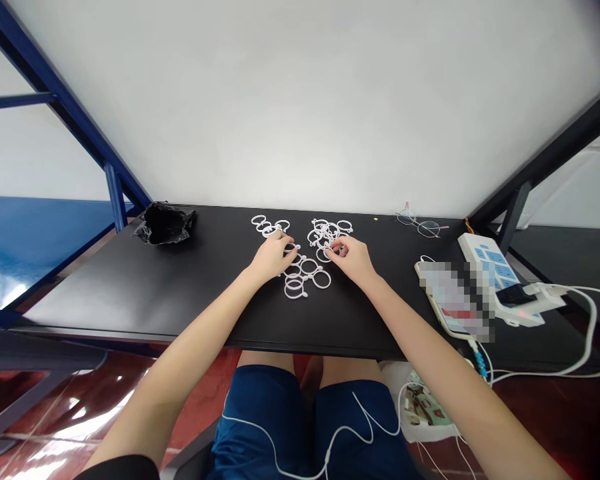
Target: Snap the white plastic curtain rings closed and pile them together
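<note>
Several white curtain rings, each a thin hoop with a small knob or eyelet, lie on the black tabletop. My left hand rests among the near cluster, thumb and forefinger closed at the edge of one ring. Part of that cluster is hidden under the hand. At the right-hand pile, my right hand pinches a ring at its right side. A smaller group of rings lies just beyond my left fingers.
A crumpled black plastic bag stands open at the far left. To the right are eyeglasses, a phone with a cable, and a white power strip with plugs. A white wall rises behind the table.
</note>
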Demonstrator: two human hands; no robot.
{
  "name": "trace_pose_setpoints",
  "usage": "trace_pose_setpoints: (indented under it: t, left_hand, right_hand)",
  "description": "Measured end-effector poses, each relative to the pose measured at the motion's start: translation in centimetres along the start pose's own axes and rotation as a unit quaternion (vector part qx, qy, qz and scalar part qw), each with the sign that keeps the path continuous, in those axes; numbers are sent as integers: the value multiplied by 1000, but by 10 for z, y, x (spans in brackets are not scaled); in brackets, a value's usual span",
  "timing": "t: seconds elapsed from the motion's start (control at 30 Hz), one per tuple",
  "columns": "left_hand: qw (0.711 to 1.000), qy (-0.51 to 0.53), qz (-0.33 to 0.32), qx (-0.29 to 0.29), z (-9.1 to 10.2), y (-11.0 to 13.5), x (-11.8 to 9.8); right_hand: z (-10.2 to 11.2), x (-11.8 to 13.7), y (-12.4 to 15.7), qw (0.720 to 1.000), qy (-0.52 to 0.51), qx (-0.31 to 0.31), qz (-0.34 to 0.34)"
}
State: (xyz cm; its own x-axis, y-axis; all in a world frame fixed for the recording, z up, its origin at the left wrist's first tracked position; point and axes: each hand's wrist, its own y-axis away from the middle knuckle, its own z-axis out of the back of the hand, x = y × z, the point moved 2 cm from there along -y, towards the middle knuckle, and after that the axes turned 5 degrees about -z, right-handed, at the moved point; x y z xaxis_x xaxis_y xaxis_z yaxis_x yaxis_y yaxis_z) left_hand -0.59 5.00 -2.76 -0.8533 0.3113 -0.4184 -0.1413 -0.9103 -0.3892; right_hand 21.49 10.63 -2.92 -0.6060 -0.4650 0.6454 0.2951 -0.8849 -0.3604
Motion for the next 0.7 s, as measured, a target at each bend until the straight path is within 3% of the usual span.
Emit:
trace_pose_setpoints:
  t: [0.23,0.37,0.47,0.57,0.7]
  left_hand:
    - [999,-38,-18,11,-1,0,0]
    - [997,-32,-53,-45,4,-1,-6]
    - [989,22,-113,-94,11,0,-20]
    - [978,94,-166,-87,14,2,-35]
    - [964,213,-135,-82,11,2,-42]
  right_hand:
    - [-3,2,2,1000,-15,0,-12]
    - [3,11,3,997,-44,-61,13]
    - [6,22,7,992,-70,-90,54]
    - [3,32,11,989,-72,-80,106]
    - [-2,37,14,981,-66,-63,171]
